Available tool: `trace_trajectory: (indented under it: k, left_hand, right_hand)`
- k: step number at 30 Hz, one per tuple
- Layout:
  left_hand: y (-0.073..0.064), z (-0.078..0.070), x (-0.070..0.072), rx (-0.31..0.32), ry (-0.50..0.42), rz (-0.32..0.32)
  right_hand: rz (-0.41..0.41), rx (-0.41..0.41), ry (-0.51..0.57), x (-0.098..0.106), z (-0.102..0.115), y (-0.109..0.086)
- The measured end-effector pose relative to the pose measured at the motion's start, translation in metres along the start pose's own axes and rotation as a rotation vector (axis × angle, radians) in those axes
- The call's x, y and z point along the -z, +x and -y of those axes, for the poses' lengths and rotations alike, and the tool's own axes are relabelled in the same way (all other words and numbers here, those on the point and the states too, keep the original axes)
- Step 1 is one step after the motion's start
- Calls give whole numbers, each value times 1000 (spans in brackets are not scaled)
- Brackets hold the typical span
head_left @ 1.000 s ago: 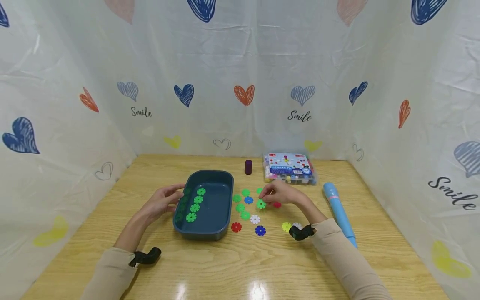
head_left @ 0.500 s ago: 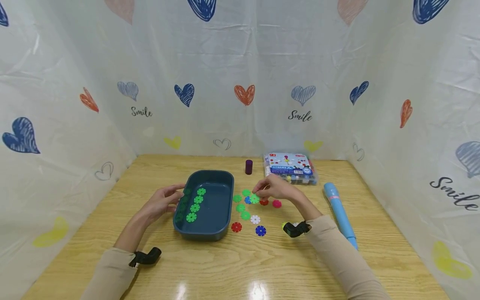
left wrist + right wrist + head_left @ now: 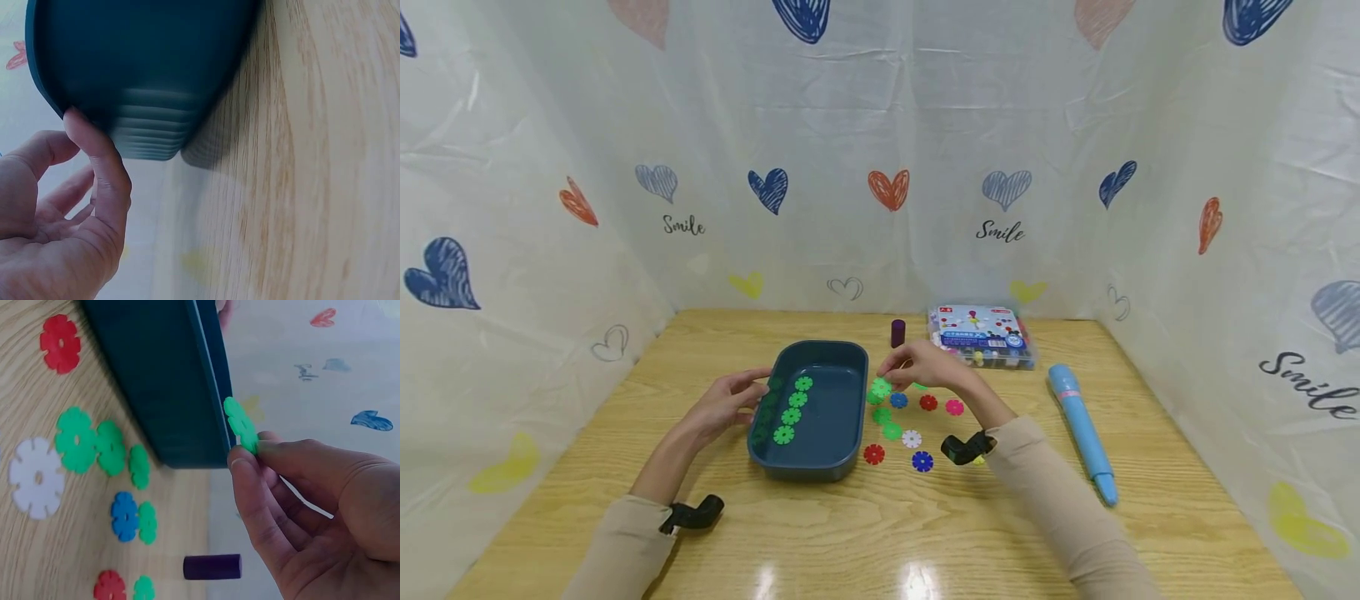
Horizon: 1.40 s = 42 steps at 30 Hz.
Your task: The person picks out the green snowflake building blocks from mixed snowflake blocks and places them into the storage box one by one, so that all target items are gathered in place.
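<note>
A dark blue-green plastic basin [image 3: 833, 408] stands on the table with several green snowflake discs [image 3: 791, 416] in a row inside it. My left hand [image 3: 727, 403] holds its left rim, thumb and finger bent at the edge in the left wrist view. Just right of the basin, my right hand [image 3: 927, 367] pinches a green snowflake disc [image 3: 242, 427] between thumb and finger. In the right wrist view that disc is raised beside the basin's rim. Below it lie more loose discs: green [image 3: 892, 431], blue [image 3: 898, 401], red [image 3: 928, 402], white [image 3: 912, 438].
A purple cylinder [image 3: 898, 333] stands behind the discs. A clear box [image 3: 981, 337] of small parts lies at the back right. On the right is a light blue microphone-shaped object [image 3: 1083, 433]. A patterned curtain [image 3: 880, 117] surrounds the table.
My right hand has carried the green disc left, from among the loose discs to near the basin's right rim. My left hand and the basin stay in place.
</note>
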<state>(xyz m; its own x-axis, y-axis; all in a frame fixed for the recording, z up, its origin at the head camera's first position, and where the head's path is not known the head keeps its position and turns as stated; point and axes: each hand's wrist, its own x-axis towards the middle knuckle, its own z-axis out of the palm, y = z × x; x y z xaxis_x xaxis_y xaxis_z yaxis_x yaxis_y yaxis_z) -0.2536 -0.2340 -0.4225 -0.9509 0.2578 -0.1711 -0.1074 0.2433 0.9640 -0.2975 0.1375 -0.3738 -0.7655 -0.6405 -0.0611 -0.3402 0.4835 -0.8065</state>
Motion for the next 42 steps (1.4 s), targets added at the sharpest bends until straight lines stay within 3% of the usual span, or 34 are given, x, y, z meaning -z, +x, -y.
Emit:
trace_trajectory:
  k: [8, 24, 30, 42]
  left_hand:
    - [2, 3, -1, -13, -17, 19]
    - [1, 5, -1, -4, 1, 8]
    - [2, 2, 0, -15, 7, 19]
    - [3, 0, 3, -13, 23, 27]
  right_hand:
    - [11, 56, 10, -9, 14, 20]
    - [56, 13, 58, -40, 36, 64]
    - [42, -6, 55, -46, 44, 72]
    - [104, -20, 89, -62, 55, 90]
